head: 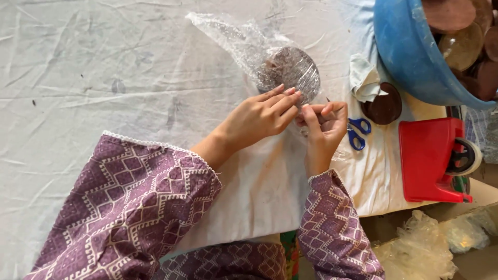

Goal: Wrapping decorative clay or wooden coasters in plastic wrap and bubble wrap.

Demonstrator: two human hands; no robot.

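Note:
A round brown disc [291, 71] lies on the white cloth, wrapped in clear plastic film [236, 36] whose loose end trails up and to the left. My left hand [259, 118] rests its fingertips on the near edge of the wrapped disc. My right hand [326, 127] sits just beside it, fingers pinched on the film at the disc's lower right edge. Both sleeves are purple with a white pattern.
Blue-handled scissors [358, 132] lie right of my right hand. A bare brown disc [385, 106] and a crumpled cloth [364, 78] sit beyond them. A blue bowl [410, 52] holds several brown discs. A red tape dispenser [433, 158] stands at the table's right edge, with plastic bags [420, 249] below.

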